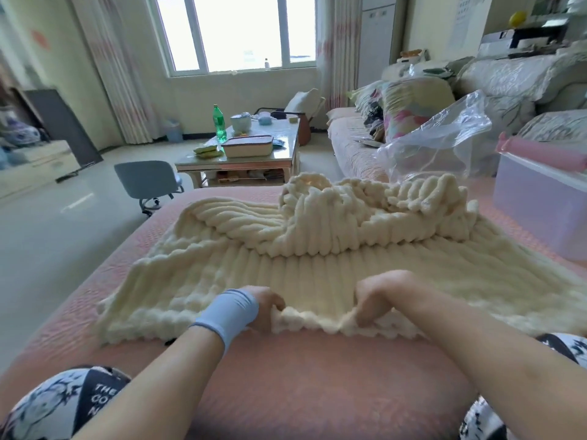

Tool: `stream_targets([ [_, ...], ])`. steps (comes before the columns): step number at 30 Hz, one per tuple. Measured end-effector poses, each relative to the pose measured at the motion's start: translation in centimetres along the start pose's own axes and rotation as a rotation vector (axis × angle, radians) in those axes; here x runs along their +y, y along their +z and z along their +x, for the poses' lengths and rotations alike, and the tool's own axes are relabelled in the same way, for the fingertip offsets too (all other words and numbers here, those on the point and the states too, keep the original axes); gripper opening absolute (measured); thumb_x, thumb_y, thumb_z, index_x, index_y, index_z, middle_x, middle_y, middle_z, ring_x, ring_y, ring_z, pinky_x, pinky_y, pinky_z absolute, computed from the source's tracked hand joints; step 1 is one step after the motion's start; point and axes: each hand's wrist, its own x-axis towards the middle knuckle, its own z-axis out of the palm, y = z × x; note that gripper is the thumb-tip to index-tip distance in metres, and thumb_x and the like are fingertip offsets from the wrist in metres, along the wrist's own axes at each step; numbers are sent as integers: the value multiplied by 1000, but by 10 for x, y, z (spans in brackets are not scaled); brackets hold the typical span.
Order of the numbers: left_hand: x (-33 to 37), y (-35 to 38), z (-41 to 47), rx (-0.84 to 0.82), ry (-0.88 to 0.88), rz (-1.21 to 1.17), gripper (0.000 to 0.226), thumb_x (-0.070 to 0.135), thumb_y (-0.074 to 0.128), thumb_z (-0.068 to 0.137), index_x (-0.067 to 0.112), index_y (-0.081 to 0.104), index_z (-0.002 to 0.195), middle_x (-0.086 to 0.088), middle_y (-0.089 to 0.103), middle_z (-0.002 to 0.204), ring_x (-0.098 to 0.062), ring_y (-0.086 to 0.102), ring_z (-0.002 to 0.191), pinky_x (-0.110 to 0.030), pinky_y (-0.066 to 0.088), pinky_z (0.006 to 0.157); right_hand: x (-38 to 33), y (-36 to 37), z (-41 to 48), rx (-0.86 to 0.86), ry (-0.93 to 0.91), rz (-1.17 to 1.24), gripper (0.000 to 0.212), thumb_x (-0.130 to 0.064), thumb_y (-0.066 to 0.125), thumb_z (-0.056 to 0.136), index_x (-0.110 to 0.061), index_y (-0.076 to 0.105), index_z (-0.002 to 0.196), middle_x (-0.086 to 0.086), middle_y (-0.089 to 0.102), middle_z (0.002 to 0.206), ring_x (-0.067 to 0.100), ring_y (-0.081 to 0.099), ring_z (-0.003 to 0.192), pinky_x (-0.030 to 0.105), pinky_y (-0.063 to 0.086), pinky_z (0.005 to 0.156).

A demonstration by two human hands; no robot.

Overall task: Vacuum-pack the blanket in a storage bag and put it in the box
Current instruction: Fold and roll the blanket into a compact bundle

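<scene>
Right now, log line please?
left hand: pinches blanket near edge | right hand: pinches same edge | bag: behind blanket, empty | box: far right

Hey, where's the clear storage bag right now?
In the head view the clear storage bag sits crumpled at the right, just beyond the bunched far end of the cream blanket and left of the pink-lidded box.

Bright window (236, 31), coffee table (244, 154), sofa (352, 144).
</scene>
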Motion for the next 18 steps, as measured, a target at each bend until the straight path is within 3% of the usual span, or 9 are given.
stream_targets([
  [2, -4, -10, -6, -112, -8, -222, 51, 40, 72, 75, 36, 60, 124, 8, 63, 114, -17, 61, 100, -31, 54, 85, -8, -9, -2, 13, -55, 162, 31, -48, 61, 77, -22, 72, 88, -4, 70, 88, 20, 65, 82, 28, 52, 68],
  [4, -12, -22, -7, -51, -7, -501, 36, 50, 68, 78, 30, 70, 108, 3, 66, 96, -15, 58, 84, -27, 50, 73, -20, -15, 3, 180, -188, 304, 40, -57, 53, 79, -32, 72, 102, -8, 67, 107, 16, 62, 95, 31, 51, 83],
  [5, -16, -25, -4, -9, -5, -564, 33, 54, 64, 79, 29, 72, 99, 2, 67, 92, -16, 58, 79, -27, 48, 71, -27, -15, 9, 248, -237, 338, 42, -60, 50, 80, -38, 70, 110, -11, 64, 119, 15, 59, 105, 33, 49, 93],
  [7, -21, -25, 0, -107, -39, -535, 33, 58, 62, 79, 29, 69, 94, 4, 66, 93, -19, 59, 80, -30, 49, 72, -46, -13, 20, 198, -295, 306, 44, -60, 54, 80, -40, 69, 117, -15, 62, 126, 14, 58, 112, 36, 48, 101],
  [10, -25, -25, 6, -298, -103, -473, 34, 50, 65, 82, 26, 70, 105, 4, 64, 97, -20, 62, 84, -36, 55, 78, -66, -12, 36, 53, -270, 163, 33, -44, 67, 78, -29, 77, 106, -8, 71, 110, 17, 65, 101, 34, 55, 90],
  [12, -29, -40, 13, -305, -89, -498, 28, 42, 62, 86, 23, 70, 105, 2, 67, 91, -21, 65, 75, -33, 54, 74, -66, -30, 40, 210, -259, 247, 21, -36, 66, 81, -22, 78, 92, -7, 73, 89, 15, 68, 83, 26, 56, 69],
  [14, -31, -60, 28, -182, -61, -488, 23, 31, 59, 89, 20, 70, 106, 2, 70, 89, -22, 68, 72, -30, 54, 69, -57, -55, 45, 488, -232, 328, 22, -34, 57, 85, -21, 75, 85, -6, 71, 82, 15, 66, 78, 25, 52, 63],
  [16, -27, -83, 50, 95, -34, -411, 20, 24, 56, 88, 22, 71, 101, 0, 70, 93, -25, 70, 83, -31, 56, 73, -39, -80, 58, 700, -207, 373, 21, -30, 54, 87, -24, 74, 90, -7, 70, 93, 16, 65, 90, 28, 53, 74],
  [18, -19, -108, 68, 391, -37, -400, 20, 24, 53, 90, 30, 68, 101, 0, 67, 102, -23, 64, 90, -30, 53, 79, -23, -100, 74, 784, -186, 442, 22, -25, 55, 88, -26, 72, 101, -5, 63, 111, 18, 60, 107, 30, 51, 87],
])
